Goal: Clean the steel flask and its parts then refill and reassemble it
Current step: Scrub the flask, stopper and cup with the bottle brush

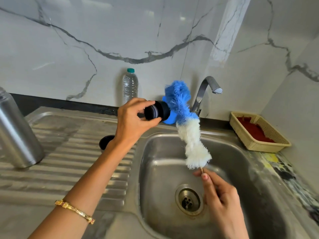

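Note:
My left hand (pixel 133 118) grips a black flask stopper (pixel 158 111) above the back rim of the sink, turned sideways. My right hand (pixel 219 192) holds the thin stick handle of a bottle brush (pixel 188 128) with blue bristles at the tip and white bristles lower down. The blue bristles press against the stopper's right end. The steel flask body (pixel 16 133) stands upright on the ribbed drainboard at the far left. A black cap (pixel 106 142) lies on the drainboard, partly hidden behind my left wrist.
The steel sink basin (pixel 155 169) with its drain (pixel 189 200) lies below the brush. A curved tap (pixel 205 90) rises behind it. A plastic water bottle (pixel 130 85) stands by the wall, a blue object (pixel 168 118) behind the stopper, a beige basket (pixel 269 145) at the right.

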